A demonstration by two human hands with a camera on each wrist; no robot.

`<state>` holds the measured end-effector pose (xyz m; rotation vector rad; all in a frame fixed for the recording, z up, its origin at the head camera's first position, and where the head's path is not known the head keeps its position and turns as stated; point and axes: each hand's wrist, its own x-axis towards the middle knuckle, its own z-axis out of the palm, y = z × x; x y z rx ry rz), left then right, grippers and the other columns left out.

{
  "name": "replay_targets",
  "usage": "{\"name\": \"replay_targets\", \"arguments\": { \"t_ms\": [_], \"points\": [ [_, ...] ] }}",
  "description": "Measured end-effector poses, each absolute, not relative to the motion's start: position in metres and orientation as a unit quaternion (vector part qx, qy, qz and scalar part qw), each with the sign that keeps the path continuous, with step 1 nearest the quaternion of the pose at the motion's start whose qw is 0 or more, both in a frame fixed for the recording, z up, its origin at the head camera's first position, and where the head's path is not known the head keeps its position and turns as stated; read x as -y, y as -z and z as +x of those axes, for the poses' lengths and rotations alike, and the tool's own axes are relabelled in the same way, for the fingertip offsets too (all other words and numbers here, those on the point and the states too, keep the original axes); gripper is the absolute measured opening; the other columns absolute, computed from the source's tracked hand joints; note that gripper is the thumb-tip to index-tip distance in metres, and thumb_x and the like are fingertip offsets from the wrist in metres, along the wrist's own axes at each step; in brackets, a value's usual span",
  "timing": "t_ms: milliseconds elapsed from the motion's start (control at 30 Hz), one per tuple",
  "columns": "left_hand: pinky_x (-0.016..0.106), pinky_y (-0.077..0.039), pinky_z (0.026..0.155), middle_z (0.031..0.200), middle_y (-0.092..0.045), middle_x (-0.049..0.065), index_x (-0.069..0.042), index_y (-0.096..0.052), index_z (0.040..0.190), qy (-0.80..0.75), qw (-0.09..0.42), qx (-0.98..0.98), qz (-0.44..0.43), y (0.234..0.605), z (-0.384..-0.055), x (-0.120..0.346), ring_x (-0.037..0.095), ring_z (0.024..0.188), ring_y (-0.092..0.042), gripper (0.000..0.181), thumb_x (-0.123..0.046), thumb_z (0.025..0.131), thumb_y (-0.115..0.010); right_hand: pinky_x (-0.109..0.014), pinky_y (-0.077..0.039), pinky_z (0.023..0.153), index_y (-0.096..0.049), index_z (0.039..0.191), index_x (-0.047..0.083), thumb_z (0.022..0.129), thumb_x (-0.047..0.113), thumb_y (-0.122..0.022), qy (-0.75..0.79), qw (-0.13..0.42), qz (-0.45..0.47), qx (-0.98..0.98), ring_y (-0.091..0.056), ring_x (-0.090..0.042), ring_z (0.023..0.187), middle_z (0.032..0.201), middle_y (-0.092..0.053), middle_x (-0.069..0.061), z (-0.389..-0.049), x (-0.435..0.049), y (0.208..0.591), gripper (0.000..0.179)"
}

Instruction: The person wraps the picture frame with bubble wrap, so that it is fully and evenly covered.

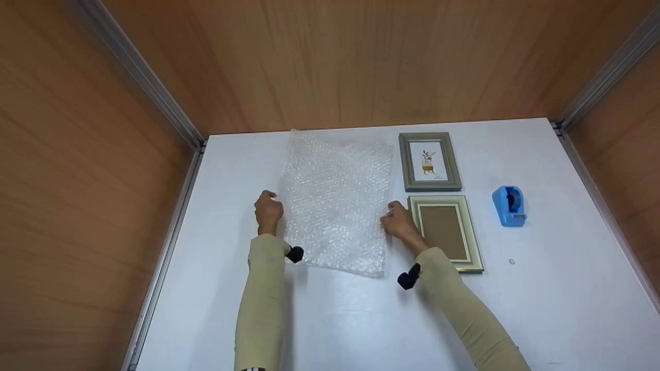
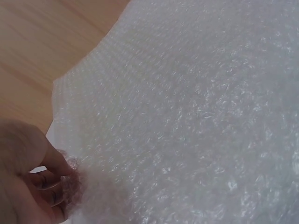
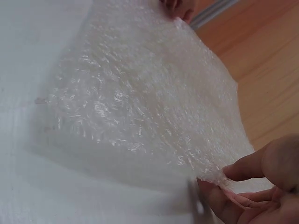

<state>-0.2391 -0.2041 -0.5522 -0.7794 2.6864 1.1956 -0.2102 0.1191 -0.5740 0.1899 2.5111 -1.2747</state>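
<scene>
A clear sheet of bubble wrap (image 1: 337, 196) spans the space between both hands over the white table. My left hand (image 1: 268, 210) pinches its left edge; the left wrist view shows the thumb and fingers (image 2: 56, 163) gathering the plastic there. On the opposite edge my right hand (image 1: 398, 221) pinches the sheet between thumb and fingers (image 3: 245, 169). The near edge of the wrap casts a shadow on the table in the right wrist view. Close beside the right hand lies a cream photo frame (image 1: 471, 232) with a brown inner panel, partly covered by the wrist.
A grey-green picture frame (image 1: 455, 165) with a plant print lies behind the cream one. Farther right sit a blue tape dispenser (image 1: 509, 207) and a small ring-like bit (image 1: 511, 262). Wooden panels (image 1: 361, 62) enclose the white table (image 1: 340, 319) at the back and sides.
</scene>
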Motion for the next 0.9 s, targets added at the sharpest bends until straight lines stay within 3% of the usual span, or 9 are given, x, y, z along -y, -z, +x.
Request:
{"name": "replay_targets", "arguments": {
  "t_ms": [367, 900],
  "points": [
    [0.043, -0.049, 0.087, 0.12, -0.059, 0.018, -0.006, -0.051, 0.128, -0.391, 0.056, -0.88, -0.263, 0.558, -0.243, 0.205, 0.032, 0.105, -0.058, 0.037, -0.005, 0.093, -0.038, -0.026, -0.048, 0.063, -0.041, 0.133, -0.009, 0.091, 0.01, -0.055, 0.415, 0.15, 0.057, -0.895, -0.061, -0.017, 0.073, 0.106, -0.063, -0.021, -0.204, -0.115, 0.576, 0.048],
    [0.046, -0.046, 0.095, 0.126, -0.056, 0.023, -0.001, -0.05, 0.13, -0.384, 0.023, -0.89, -0.244, 0.563, -0.246, 0.206, 0.035, 0.116, -0.054, 0.04, -0.001, 0.091, -0.039, -0.025, -0.045, 0.06, -0.043, 0.132, -0.009, 0.089, 0.012, -0.055, 0.397, 0.148, 0.056, -0.904, -0.059, -0.02, 0.077, 0.101, -0.063, -0.02, -0.203, -0.116, 0.572, 0.05]
  ]
}}
